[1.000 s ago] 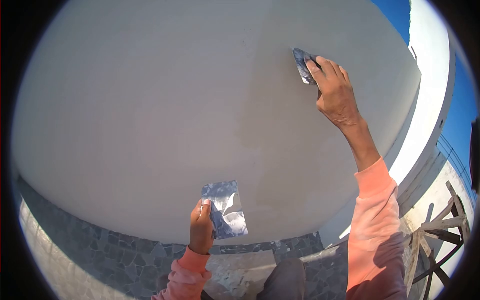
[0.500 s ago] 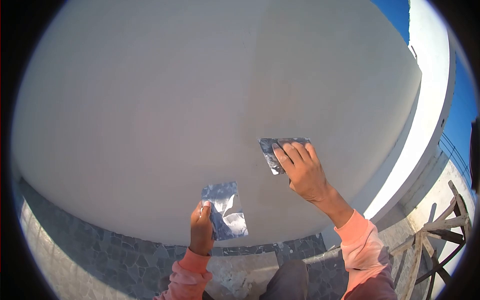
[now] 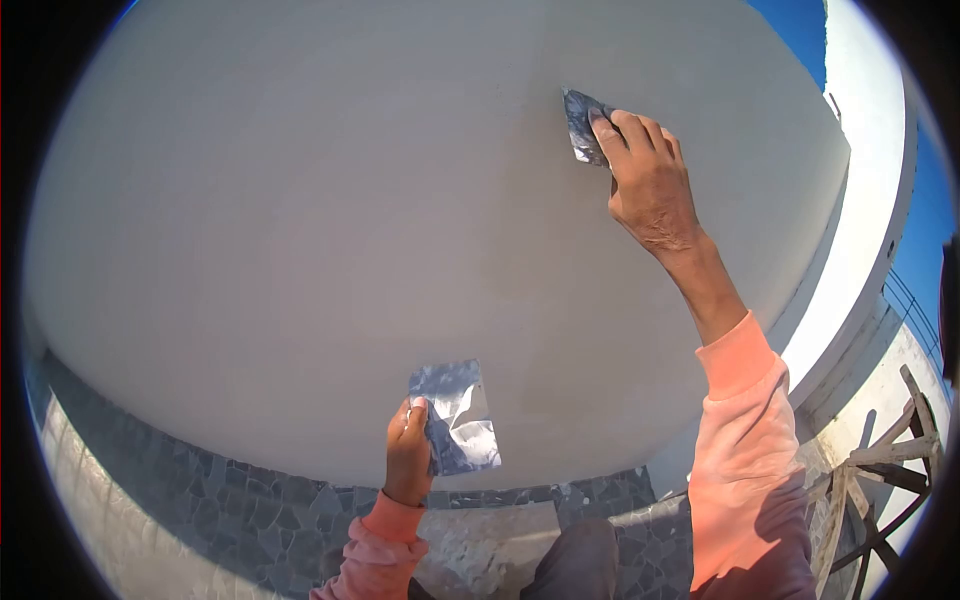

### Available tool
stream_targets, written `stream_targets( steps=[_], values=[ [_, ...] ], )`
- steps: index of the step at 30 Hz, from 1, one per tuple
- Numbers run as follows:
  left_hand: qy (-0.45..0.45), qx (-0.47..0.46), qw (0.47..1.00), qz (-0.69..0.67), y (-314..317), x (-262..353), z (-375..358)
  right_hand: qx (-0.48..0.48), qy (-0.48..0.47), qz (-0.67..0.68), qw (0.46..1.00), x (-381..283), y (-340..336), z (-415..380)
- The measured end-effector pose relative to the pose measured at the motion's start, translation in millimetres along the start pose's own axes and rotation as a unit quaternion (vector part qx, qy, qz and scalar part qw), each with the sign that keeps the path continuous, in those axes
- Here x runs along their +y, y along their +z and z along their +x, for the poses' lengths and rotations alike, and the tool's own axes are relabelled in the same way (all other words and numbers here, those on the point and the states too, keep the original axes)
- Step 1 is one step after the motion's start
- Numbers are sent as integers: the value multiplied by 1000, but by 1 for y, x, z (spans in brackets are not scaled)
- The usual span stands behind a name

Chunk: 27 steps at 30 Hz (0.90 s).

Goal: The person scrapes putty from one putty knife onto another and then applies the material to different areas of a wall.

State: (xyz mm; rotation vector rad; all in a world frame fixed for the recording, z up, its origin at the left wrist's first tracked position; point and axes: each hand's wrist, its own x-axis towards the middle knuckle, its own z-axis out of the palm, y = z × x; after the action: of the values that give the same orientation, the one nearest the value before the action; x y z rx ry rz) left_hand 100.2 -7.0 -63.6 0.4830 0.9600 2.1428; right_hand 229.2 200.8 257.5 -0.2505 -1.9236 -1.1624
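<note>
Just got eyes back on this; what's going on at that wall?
The person's right hand grips a thin metal blade, raised over the darker part of the pale wall. Lower down, the left hand holds a similar plate with bright white patches, perhaps paste or glare. Whether the blade touches the wall is hard to tell.

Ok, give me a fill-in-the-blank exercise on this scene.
1. The lower rectangular silver metal blade is in the person's bare ____ hand.
2. With another silver blade in the right hand, ____ such blades are held altogether.
3. The weathered brown wooden frame stands on the picture's ____ side.
Missing words: left; two; right.
</note>
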Motion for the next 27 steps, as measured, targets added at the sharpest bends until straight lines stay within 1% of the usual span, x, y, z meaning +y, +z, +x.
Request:
stream_targets(
  steps=[2, 5, 8, 11, 14, 15, 16, 17, 19, 21, 22, 24, 25, 27],
  values=[
    [5, -11, 1000, -3, -11, -11, 8, -25, -13, 4, 1000, -25, -1, -26],
    [-5, -12, 1000, -17, 1, 2, 0, -65, -29, 13, 997, -67, 4, -68],
    [2, 3, 1000, -13, 10, 8, -3, -79, -48, 16, 996, -97, 3, -100],
    [-4, 13, 1000, -25, 7, 5, -3, -127, -71, 117, 982, -106, -9, -128],
    [-9, -1, 999, -38, 5, 5, -4, -122, -2, 284, 951, -99, -41, -127],
    [-4, -4, 999, -44, 4, 3, -2, -192, 119, 387, 894, -93, -56, -119],
    [-1, -7, 999, -49, 2, 1, 0, -258, 239, 476, 806, -86, -75, -110],
    [0, -7, 998, -55, 1, 0, 0, -320, 351, 548, 689, -80, -90, -104],
    [-62, -33, 991, -110, 7, 9, -7, -358, 334, 590, 642, -78, -108, -107],
    [-113, -64, 979, -154, 13, 19, -8, -290, 274, 635, 661, -92, -107, -113],
    [-139, -80, 972, -172, 14, 21, -8, -204, 222, 653, 695, -111, -104, -123],
    [-190, -106, 955, -202, 17, 21, -5, -105, 100, 654, 742, -134, -101, -132],
    [-201, -110, 950, -211, 19, 22, -6, -95, 31, 642, 761, -140, -100, -133],
    [-221, -119, 941, -227, 21, 25, -12, -109, -56, 574, 810, -156, -103, -141]
  ],
)
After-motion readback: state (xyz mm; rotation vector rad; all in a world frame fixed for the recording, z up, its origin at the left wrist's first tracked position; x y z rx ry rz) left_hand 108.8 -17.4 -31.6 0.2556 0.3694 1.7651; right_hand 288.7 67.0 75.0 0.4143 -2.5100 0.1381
